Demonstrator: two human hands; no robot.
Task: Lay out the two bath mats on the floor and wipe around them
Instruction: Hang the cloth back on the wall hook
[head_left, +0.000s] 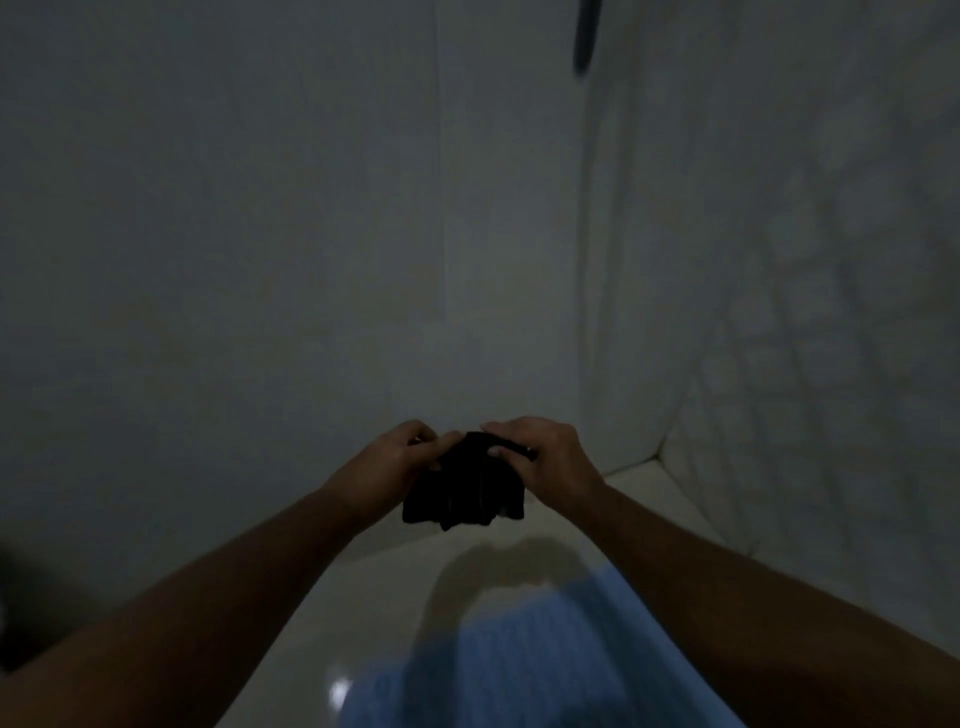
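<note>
A small dark cloth (462, 493) hangs bunched in front of me, held up at its top edge by both hands. My left hand (400, 462) pinches its left top corner and my right hand (545, 452) grips its right top edge. A light blue bath mat (530, 660) lies flat on the pale glossy floor (363, 597) below my arms, running toward the bottom edge of the view. The room is dim and only one mat shows.
Plain grey walls (234, 234) rise close ahead. A tiled wall (831, 312) stands on the right and meets the floor at a corner (657, 457). A dark object (586, 36) hangs at the top. A dark shape (31, 613) sits low left.
</note>
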